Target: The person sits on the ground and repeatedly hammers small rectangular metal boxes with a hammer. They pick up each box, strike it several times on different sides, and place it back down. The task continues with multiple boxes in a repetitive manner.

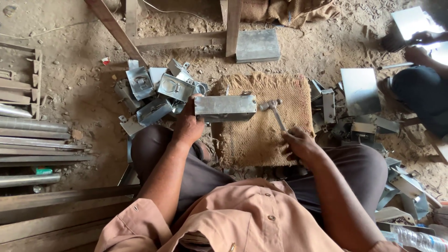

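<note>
The left hand (188, 125) grips the left end of a grey sheet-metal box (225, 108), fingers wrapped over its edge, holding it on its side on a jute mat (261, 135). The box lies just left of the picture's centre, its long face turned up toward the camera. At three o'clock from it, the right hand (300, 144) is closed around the handle of a hammer (276, 112); the hammer's head sits just beside the box's right end, at about eleven o'clock from that hand, though whether the two touch cannot be told.

The mat is spread on a dirt floor (79, 79) between the person's knees. At ten o'clock from the left hand lies a heap of similar metal boxes (156, 88). At two o'clock from the right hand, more bent metal parts (347, 126) and a flat metal sheet (360, 91) are piled. At twelve o'clock stand wooden legs (232, 25) with a square metal plate (257, 45) leaning by them. Long metal strips (32, 140) lie at nine o'clock. At the upper right, another person's hand (417, 53) rests near a bright sheet (413, 21).
</note>
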